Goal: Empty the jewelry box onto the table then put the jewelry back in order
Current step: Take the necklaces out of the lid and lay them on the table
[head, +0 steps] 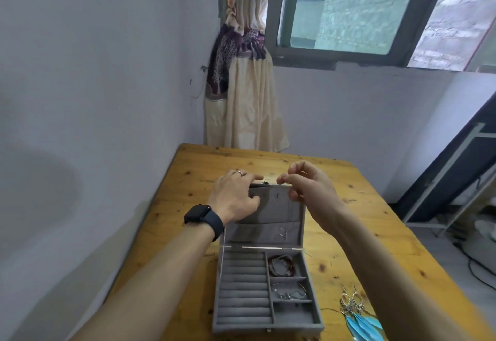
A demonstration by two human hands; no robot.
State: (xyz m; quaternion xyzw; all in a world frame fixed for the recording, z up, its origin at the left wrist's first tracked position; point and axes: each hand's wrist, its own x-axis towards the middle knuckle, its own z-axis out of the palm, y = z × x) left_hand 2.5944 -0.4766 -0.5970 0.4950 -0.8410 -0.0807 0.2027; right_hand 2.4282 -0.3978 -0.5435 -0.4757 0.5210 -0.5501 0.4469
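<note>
A grey velvet jewelry box (243,319) stands open on the wooden table (349,246). My left hand (236,197) holds the top edge of its raised lid (271,214). My right hand (308,187) pinches something small and thin at the lid's upper right corner; I cannot make out what it is. A red-brown bracelet (281,263) lies in the box's top right compartment. Silver pieces (290,291) lie in the middle right compartment. The ring rolls on the left hold nothing. A pair of blue feather earrings (359,316) lies on the table right of the box.
A wall runs along the table's left side, and a curtain (241,93) hangs past its far edge under a window. A dark panel with a white metal frame (451,179) leans at the right. Cables lie on the floor there.
</note>
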